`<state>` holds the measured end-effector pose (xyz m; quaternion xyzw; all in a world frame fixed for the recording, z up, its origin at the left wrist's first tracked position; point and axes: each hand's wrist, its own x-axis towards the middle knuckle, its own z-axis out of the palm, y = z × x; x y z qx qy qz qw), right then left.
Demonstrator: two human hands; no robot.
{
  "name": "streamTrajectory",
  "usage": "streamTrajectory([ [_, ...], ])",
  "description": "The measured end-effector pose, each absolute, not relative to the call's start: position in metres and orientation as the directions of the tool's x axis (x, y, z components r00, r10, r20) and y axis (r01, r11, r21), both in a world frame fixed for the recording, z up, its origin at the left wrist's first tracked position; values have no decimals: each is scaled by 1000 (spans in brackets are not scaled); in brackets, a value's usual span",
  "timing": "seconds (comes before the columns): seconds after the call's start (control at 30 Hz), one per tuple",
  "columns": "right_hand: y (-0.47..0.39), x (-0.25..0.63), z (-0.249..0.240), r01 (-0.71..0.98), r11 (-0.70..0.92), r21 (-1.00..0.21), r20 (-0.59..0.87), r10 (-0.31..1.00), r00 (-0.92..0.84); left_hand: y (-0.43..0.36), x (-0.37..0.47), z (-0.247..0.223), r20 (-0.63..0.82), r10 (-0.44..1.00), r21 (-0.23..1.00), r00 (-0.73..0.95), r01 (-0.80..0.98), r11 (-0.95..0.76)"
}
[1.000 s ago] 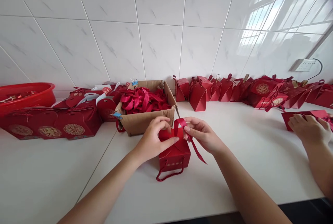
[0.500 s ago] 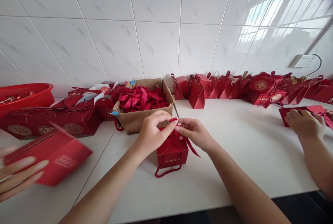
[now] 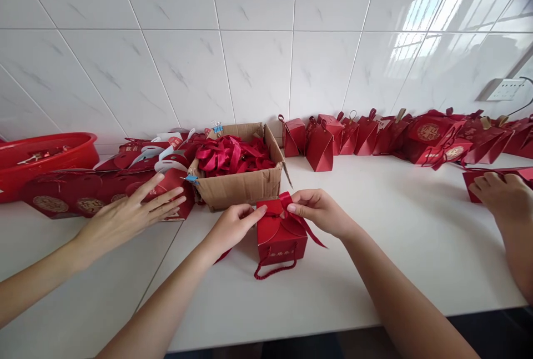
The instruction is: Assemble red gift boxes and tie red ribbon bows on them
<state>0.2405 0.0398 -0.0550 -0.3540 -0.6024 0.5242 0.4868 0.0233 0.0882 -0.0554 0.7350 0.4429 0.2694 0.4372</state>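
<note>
A small red gift box (image 3: 282,242) stands on the white table in front of me, its rope handle hanging down the near side. A red ribbon (image 3: 312,232) lies looped over its top. My left hand (image 3: 235,225) is at the box's upper left, thumb and fingers pinched on the ribbon; a ribbon end shows below that hand. On the right side, my right hand (image 3: 318,210) pinches a ribbon loop at the top of the box between thumb and forefinger.
Behind stands a cardboard box (image 3: 237,188) of red ribbons. Another person's hand (image 3: 133,212) reaches to red boxes at left, beside a red basin (image 3: 45,167). Another hand (image 3: 499,195) is at right. Red boxes (image 3: 320,148) line the wall.
My hands have moved apart, the left one to the left, and a ribbon loop now shows. The left person's hand has let go of a red box and reaches further in.
</note>
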Motion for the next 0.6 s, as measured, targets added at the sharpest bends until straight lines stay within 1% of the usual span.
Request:
streamTrajectory([
  [0.1,39,242,-54,-48,203,-978,208,933,-292,87,26,-55,-11,864,908,504,367,-203],
  [0.23,37,243,-53,-5,213,-977,203,926,-319,85,30,-55,32,879,925,476,318,-206],
  [0.37,35,245,-50,135,233,-963,181,930,-319,82,31,-55,68,884,931,463,290,-223],
  [0.43,34,245,-49,174,235,-956,170,931,-324,81,31,-55,83,887,927,454,292,-236],
  [0.6,34,244,-50,133,224,-966,170,929,-330,82,29,-58,123,884,919,451,285,-273],
])
